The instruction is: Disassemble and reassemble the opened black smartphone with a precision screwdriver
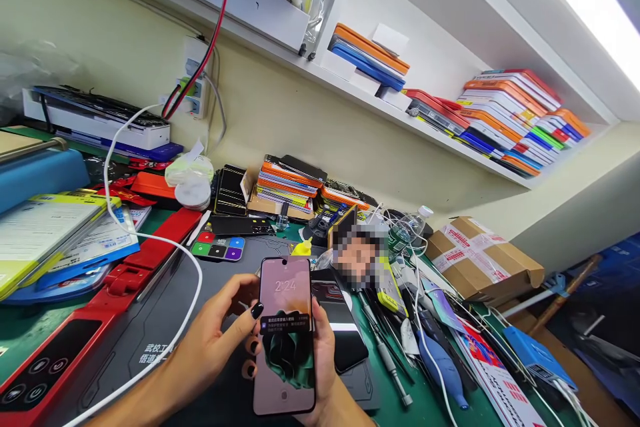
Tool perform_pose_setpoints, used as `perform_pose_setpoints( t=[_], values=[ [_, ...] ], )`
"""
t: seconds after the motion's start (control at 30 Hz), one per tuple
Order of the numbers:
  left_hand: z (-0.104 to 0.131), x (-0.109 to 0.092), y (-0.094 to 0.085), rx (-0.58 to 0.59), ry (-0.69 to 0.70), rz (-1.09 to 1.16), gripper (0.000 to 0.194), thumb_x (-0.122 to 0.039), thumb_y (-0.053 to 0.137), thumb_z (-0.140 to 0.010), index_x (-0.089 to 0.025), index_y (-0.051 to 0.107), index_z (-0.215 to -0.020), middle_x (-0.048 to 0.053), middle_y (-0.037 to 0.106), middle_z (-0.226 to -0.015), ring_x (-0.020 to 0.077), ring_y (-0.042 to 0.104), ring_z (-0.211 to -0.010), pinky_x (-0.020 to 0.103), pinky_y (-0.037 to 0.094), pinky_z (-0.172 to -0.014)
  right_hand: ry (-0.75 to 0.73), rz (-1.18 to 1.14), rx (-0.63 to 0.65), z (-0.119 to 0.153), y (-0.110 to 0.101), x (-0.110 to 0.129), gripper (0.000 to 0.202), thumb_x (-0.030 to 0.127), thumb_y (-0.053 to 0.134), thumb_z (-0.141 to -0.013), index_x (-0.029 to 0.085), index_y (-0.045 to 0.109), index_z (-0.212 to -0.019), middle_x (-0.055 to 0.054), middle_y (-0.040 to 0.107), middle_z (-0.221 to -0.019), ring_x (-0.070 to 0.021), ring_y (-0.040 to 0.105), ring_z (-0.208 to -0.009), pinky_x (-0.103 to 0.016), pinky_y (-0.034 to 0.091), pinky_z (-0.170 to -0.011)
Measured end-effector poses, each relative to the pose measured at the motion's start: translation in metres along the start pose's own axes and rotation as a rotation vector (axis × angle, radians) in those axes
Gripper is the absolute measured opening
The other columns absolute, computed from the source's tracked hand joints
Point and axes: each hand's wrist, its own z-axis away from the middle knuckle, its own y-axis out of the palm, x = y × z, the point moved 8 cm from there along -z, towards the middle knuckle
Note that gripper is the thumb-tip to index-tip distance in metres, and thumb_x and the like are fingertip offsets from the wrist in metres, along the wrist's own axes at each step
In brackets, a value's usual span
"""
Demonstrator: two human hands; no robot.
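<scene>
A smartphone [285,353] stands upright at the bottom middle, its lit lock screen showing 2:24 and a dark message box. My right hand [325,353] is wrapped round its right edge and lower back. At its left side is my left hand [225,327], fingers curled, the dark-nailed thumb at the screen's left edge beside the message box. Whether the left fingers also grip the phone is hard to tell. Behind the phone, to the right, a second dark phone [345,337] lies on the grey work mat [200,387].
A white cable [201,280] crosses the mat on the left, near a long red device [90,327]. Screwdrivers [385,353], a blue air blower [443,370] and a cardboard box [470,253] are to the right. Stacked boxes [285,183] stand by the wall below a white shelf [450,140].
</scene>
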Motion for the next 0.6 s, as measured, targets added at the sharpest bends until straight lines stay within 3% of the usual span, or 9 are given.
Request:
perform_pose_setpoints(
  t=[0.17,0.3,0.47,0.6],
  values=[
    [0.001,0.002,0.000,0.006,-0.016,0.044,0.050,-0.063,0.059,-0.090,-0.024,0.062,-0.120,0.001,0.061,-0.076,0.0208,0.064,-0.081,0.032,0.055,-0.074,0.005,-0.024,-0.002,0.000,0.002,-0.001,0.075,0.071,0.073,-0.066,0.009,0.074,-0.108,-0.005,0.077,-0.082,-0.0183,0.066,-0.069,-0.031,0.051,-0.066],
    [0.001,0.004,0.001,0.042,-0.022,0.016,0.055,-0.064,0.058,-0.090,-0.021,0.058,-0.124,0.005,0.067,-0.096,0.0185,0.063,-0.081,0.029,0.055,-0.072,0.007,-0.040,-0.030,0.000,-0.003,-0.002,0.077,0.070,0.076,-0.066,0.008,0.074,-0.110,-0.006,0.077,-0.081,-0.0186,0.068,-0.071,-0.031,0.052,-0.066],
    [0.002,0.005,0.002,0.044,-0.068,0.042,0.059,-0.065,0.058,-0.089,-0.020,0.056,-0.127,0.006,0.065,-0.092,0.0196,0.062,-0.080,0.028,0.055,-0.066,0.022,-0.037,-0.054,0.000,-0.010,-0.003,0.079,0.068,0.081,-0.062,0.007,0.073,-0.112,-0.006,0.077,-0.080,-0.0191,0.068,-0.070,-0.032,0.054,-0.065],
    [0.005,0.008,0.007,0.077,-0.139,0.107,0.062,-0.066,0.059,-0.088,-0.023,0.050,-0.131,0.004,0.062,-0.093,0.0153,0.058,-0.067,0.025,0.053,-0.052,0.014,-0.047,-0.053,-0.001,-0.012,-0.003,0.082,0.069,0.080,-0.062,0.006,0.071,-0.115,-0.006,0.077,-0.081,-0.0189,0.068,-0.069,-0.032,0.054,-0.065]
  ],
)
